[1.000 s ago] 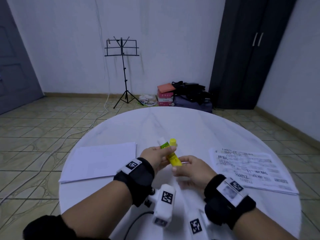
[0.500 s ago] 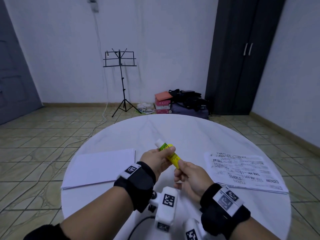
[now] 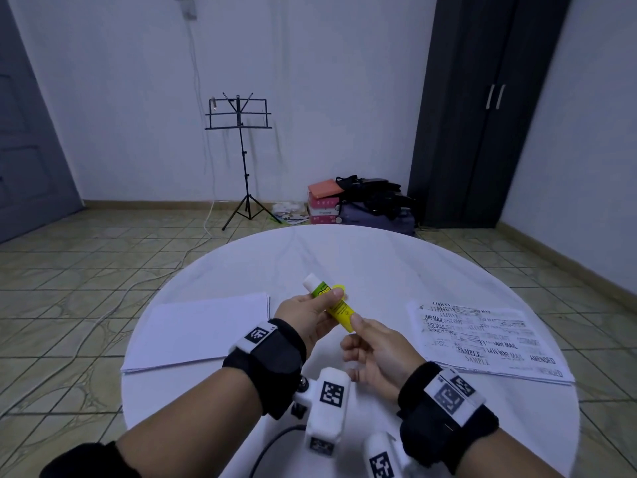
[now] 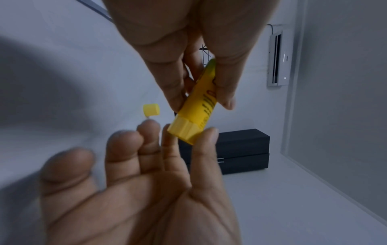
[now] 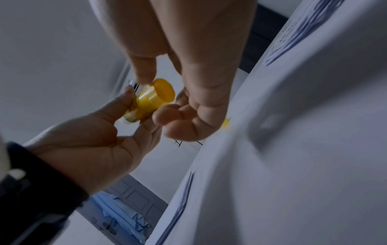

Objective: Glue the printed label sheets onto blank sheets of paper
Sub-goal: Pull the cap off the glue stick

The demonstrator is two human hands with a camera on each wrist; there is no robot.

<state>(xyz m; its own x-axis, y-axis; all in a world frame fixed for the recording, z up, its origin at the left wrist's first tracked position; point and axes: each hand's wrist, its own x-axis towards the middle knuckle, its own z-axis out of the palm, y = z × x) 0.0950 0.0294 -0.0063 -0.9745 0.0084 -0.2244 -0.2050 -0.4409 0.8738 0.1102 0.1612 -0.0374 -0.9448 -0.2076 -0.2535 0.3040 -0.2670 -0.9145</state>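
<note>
Change: since 0.5 s ago the yellow cap [image 4: 151, 109] lies on the table [image 3: 344, 257] behind the hands, where it was not seen before; both hands stay on the stick.
Left hand [image 3: 310, 313]: fingers and thumb curl round the upper body of the glue stick [image 3: 336, 307], held above the table, white tip pointing away.
Right hand [image 3: 375, 350]: thumb and forefinger pinch the stick's yellow base; other fingers loosely curled.
Blank sheets [image 3: 196, 326]: stacked on the table's left side.
Printed label sheets [image 3: 482, 336]: lying on the right side, well apart from the blank stack.
</note>
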